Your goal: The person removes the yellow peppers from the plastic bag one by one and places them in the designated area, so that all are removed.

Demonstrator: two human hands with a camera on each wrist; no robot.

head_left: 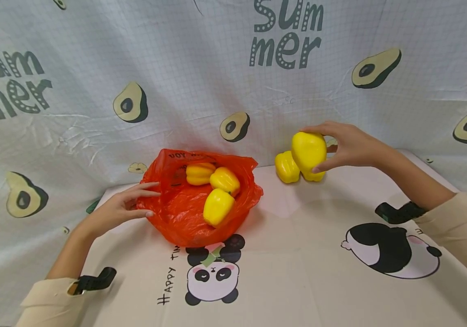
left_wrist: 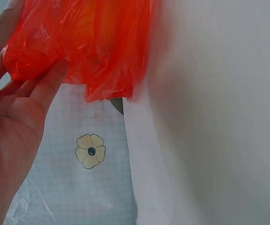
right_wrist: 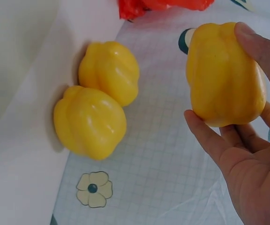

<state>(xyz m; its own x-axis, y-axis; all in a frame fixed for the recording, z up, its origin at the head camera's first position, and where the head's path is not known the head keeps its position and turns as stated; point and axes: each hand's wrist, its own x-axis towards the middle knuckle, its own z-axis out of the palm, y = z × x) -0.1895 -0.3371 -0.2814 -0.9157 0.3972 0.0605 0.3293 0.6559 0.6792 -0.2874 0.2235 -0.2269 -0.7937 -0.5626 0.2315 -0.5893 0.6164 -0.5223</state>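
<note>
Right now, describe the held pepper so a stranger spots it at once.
On the white table, right of the red bag, sit two yellow peppers. Near them, the right hand grips another yellow pepper, the only one raised in the air.

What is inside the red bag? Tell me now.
Three yellow peppers show inside the red bag, mostly toward its right side in the head view. Whatever lies beneath them is covered.

The person wears plain beige on both arms, I see — the left sleeve (head_left: 53, 302) over at eight o'clock, its cuff broad, the right sleeve (head_left: 462, 245) toward four. By each cuff sits a black device: the left one (head_left: 97, 279) bent like an elbow, the right one (head_left: 398, 212) similarly angular.
</note>
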